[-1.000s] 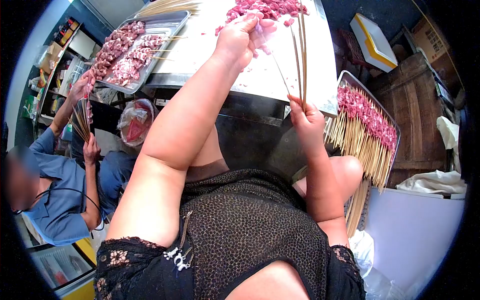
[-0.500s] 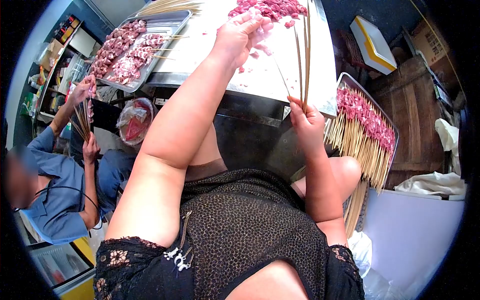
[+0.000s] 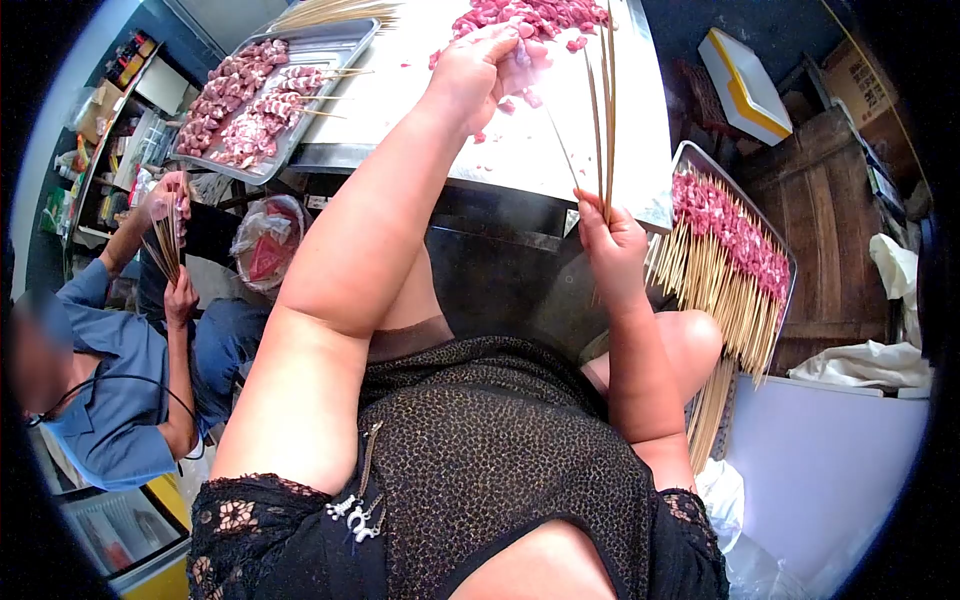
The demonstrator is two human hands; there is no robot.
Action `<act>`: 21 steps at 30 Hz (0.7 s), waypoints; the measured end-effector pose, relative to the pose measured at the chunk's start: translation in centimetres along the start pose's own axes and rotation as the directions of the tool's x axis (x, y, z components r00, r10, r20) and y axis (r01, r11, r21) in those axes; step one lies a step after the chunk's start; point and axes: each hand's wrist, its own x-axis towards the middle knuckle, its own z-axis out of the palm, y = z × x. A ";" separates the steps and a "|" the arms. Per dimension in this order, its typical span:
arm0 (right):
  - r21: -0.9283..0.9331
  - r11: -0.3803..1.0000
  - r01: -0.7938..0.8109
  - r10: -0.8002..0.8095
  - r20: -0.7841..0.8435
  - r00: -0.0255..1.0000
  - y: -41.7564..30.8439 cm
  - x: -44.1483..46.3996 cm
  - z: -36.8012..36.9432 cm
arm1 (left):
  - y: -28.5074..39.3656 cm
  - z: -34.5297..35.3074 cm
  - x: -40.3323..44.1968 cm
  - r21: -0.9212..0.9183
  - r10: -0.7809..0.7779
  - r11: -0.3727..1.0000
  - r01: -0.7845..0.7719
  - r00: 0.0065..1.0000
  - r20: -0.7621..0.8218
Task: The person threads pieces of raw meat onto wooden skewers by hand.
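My left hand (image 3: 478,75) is closed over the white table (image 3: 400,120), its fingertips pinched on a small piece of meat that is partly washed out by glare. My right hand (image 3: 612,240), at the table's front edge, grips several bamboo skewers (image 3: 606,120) that stand nearly upright. One thin skewer (image 3: 560,140) leans apart from them, and its tip reaches toward the fingers of my left hand. Beyond my hands lies a pile of cut raw meat (image 3: 545,15), with loose bits (image 3: 508,106) close to my left hand.
On the table's left, a metal tray (image 3: 305,120) holds meat and a few skewers. To the right, another tray (image 3: 790,245) is full of meat skewers (image 3: 730,250). A co-worker (image 3: 120,370) at left holds skewers. A lined basket (image 3: 270,240) stands between us.
My left hand has turned slightly at the meat, and the skewers in my right hand lean a little further left. The co-worker's upper hand has lowered slightly along their skewers.
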 end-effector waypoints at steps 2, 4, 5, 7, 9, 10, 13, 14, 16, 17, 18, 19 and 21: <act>-0.011 1.000 0.002 -0.002 -0.005 1.000 0.0 0.0 -0.1 | 0.1 -0.7 0.2 -0.069 -0.020 0.997 0.025 0.998 0.067; -0.011 1.000 0.008 -0.008 0.004 1.000 0.0 0.1 -0.1 | 0.5 -0.5 0.1 -0.135 -0.034 0.989 0.053 0.990 0.134; -0.010 1.000 0.008 -0.008 0.005 1.000 0.1 0.1 -0.1 | 0.7 -0.4 0.0 -0.145 -0.037 0.988 0.055 0.992 0.121; -0.015 1.000 0.004 -0.004 0.006 1.000 0.2 0.1 0.0 | 0.8 -0.2 -0.1 -0.155 -0.039 0.986 0.056 0.993 0.107; -0.024 1.000 0.008 -0.008 0.010 1.000 0.2 0.1 0.0 | 0.7 -0.1 0.0 0.014 0.038 0.999 -0.038 0.999 0.012; -0.032 0.999 0.010 -0.010 0.013 1.000 0.2 0.1 0.0 | 0.6 -0.2 0.1 0.014 0.039 0.999 -0.039 0.999 0.012; -0.046 0.999 0.018 -0.017 0.014 1.000 0.5 0.2 -0.2 | 0.6 -0.4 0.4 -0.027 0.041 0.999 -0.041 0.999 -0.008; -0.046 0.999 0.018 -0.017 0.014 1.000 0.4 0.2 -0.2 | 0.6 -0.4 0.4 -0.019 0.034 0.999 -0.034 0.999 -0.013; -0.044 0.999 -0.003 0.003 0.007 1.000 0.2 0.0 -0.2 | 0.6 -0.1 0.0 -0.011 0.024 1.000 -0.024 1.000 -0.017; -0.044 0.999 -0.003 0.003 0.007 1.000 0.3 0.0 -0.1 | 0.5 0.1 -0.1 -0.019 0.019 1.000 -0.019 0.999 -0.029; -0.043 0.999 0.007 -0.007 0.002 1.000 0.5 0.0 -0.1 | 0.3 0.4 -0.2 -0.027 0.014 1.000 -0.015 0.999 -0.040; -0.042 0.999 0.017 -0.017 -0.002 1.000 0.6 0.0 0.0 | 0.0 0.6 -0.3 -0.028 0.014 1.000 -0.015 0.999 -0.039; -0.022 1.000 0.014 -0.014 -0.004 1.000 0.7 0.0 0.3 | -0.8 1.0 -0.4 -0.128 0.070 0.989 -0.077 0.996 -0.061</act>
